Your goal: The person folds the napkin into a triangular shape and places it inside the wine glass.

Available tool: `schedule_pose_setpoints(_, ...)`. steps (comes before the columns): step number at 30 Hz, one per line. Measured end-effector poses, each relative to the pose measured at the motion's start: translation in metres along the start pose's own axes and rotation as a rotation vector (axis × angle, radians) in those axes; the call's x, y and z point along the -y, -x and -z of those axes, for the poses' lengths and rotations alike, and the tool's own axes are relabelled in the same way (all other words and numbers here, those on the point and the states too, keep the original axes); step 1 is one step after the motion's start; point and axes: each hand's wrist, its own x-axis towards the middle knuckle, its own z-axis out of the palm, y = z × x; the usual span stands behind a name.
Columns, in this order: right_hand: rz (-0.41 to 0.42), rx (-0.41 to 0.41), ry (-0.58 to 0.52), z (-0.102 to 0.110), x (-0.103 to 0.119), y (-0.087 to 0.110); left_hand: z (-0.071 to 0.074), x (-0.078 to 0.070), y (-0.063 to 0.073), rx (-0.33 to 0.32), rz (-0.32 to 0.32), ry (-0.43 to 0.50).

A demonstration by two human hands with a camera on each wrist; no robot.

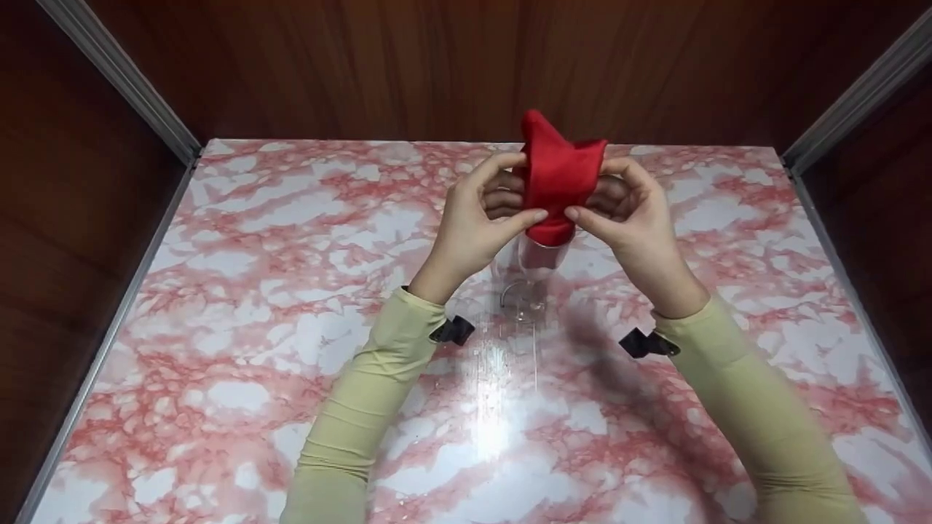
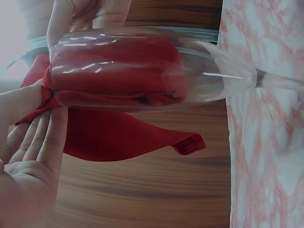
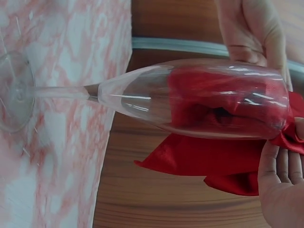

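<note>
A red satin napkin is tucked into a clear stemmed champagne flute. In the left wrist view its lower part fills the upper bowl of the flute, while loose folds hang outside the rim. My left hand pinches the napkin's left edge, thumb in front and fingers behind. From the other side my right hand pinches it the same way, the two thumb tips close together just above the rim. The flute's round foot stands on the table, as the right wrist view shows.
The table has a red and white marbled top. Dark wood panels rise behind it and at both sides, with grey metal strips along the corners. Small black mounts sit at both wrists.
</note>
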Motion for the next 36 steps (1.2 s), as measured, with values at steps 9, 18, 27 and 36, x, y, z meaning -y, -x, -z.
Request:
schedule_pose_setpoints(9, 0.015, 0.039, -0.009, 0.003, 0.002, 0.002, 0.002, -0.002, 0.003, 0.016, -0.020, -0.010)
schedule_pose_setpoints(18, 0.022, 0.034, 0.069, 0.003, 0.002, 0.004, 0.003, -0.003, 0.005, 0.036, -0.033, -0.071)
schedule_pose_setpoints(27, -0.005, 0.010, 0.067, 0.003, -0.002, 0.005, 0.001, 0.001, 0.008, 0.025, 0.012, -0.060)
schedule_pose_setpoints(36, -0.010, 0.000, 0.066, 0.004, -0.005, 0.011, -0.002, 0.001, 0.015, 0.002, 0.027, 0.016)
